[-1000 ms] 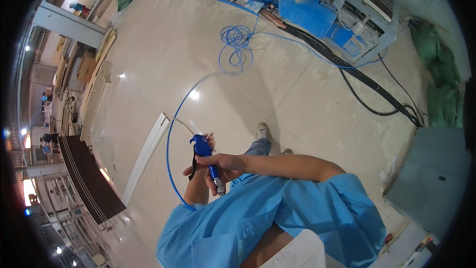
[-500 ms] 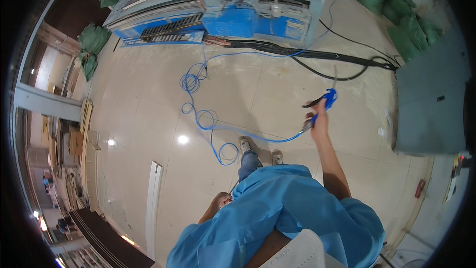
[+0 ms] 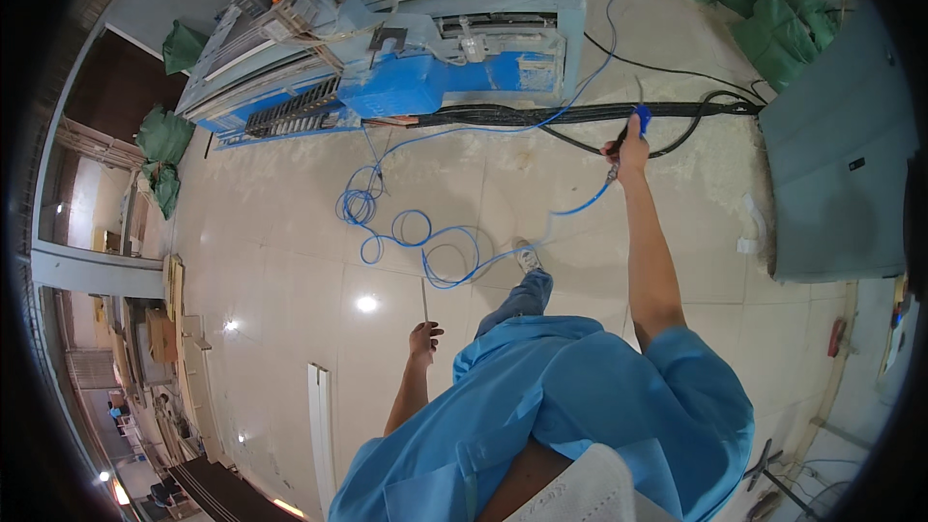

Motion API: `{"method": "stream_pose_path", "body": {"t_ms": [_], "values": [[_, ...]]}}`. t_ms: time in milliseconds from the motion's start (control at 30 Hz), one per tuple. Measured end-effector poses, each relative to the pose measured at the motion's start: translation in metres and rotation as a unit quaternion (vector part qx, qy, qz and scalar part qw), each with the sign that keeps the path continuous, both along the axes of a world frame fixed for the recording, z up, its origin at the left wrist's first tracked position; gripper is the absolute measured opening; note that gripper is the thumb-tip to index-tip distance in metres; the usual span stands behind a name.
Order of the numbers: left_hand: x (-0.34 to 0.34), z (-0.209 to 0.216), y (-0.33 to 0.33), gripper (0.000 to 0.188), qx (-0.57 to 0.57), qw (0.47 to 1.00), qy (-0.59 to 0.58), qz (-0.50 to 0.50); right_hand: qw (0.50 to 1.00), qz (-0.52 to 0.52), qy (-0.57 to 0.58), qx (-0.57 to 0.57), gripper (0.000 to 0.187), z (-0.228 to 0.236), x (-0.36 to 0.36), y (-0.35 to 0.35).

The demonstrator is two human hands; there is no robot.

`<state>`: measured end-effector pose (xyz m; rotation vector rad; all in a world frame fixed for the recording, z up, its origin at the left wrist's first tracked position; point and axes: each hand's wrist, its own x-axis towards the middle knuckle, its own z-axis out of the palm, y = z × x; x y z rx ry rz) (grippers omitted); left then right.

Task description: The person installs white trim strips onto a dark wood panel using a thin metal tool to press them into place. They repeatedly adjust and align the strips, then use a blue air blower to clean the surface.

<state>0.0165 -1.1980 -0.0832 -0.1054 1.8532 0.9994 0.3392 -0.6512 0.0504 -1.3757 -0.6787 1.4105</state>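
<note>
In my right hand [image 3: 631, 153], stretched out ahead, is a blue air blow gun [image 3: 644, 119]. The fingers are wrapped round its handle, and its thin nozzle points away from me. A blue air hose [image 3: 585, 203] runs from the gun's rear end down to loose coils [image 3: 358, 205] on the floor. On the lower left, my left hand [image 3: 424, 340] is closed on a thin grey rod [image 3: 423, 295] that sticks out forward; its kind I cannot make out. The rod's far end lies over the hose loops in the picture.
A blue-grey machine [image 3: 387, 87] stands ahead, with thick black cables [image 3: 677, 113] along its foot. To the right is a grey cabinet [image 3: 836, 184]; green sacks [image 3: 773, 19] lie behind it. A white strip [image 3: 319, 435] lies on the tiled floor at left.
My right hand has moved forward with the blow gun, nearer the black cables. My left hand has come out from beside my clothing, showing the rod. One foot has stepped ahead; the hose has shifted.
</note>
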Motion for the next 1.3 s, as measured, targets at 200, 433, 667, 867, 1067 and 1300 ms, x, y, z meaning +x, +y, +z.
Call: {"method": "stream_pose_path", "body": {"t_ms": [200,433,667,867,1067,1300], "values": [[-0.016,-0.013,0.09,0.025,-0.058,0.997,-0.039,0.031,0.993,0.11,0.005,-0.041,0.063,0.017,-0.031,0.093],[-0.046,0.008,0.183,0.025,-0.047,0.999,-0.016,0.002,0.968,0.243,-0.02,-0.066,0.064,0.041,-0.068,0.163],[-0.057,0.033,0.258,0.023,-0.02,0.998,0.027,0.057,0.951,0.306,-0.043,-0.02,0.057,0.003,-0.141,0.263],[0.0,0.035,0.281,0.026,-0.054,0.981,0.066,0.177,0.991,0.055,0.078,-0.089,0.05,-0.024,-0.19,0.359],[0.102,0.027,0.305,0.027,-0.056,0.949,0.003,0.31,0.91,0.404,-0.017,-0.085,0.06,0.017,-0.278,0.391],[0.2,0.01,0.308,0.034,-0.07,0.902,-0.005,0.426,0.904,0.424,0.02,-0.05,0.059,0.039,-0.345,0.407]]}}
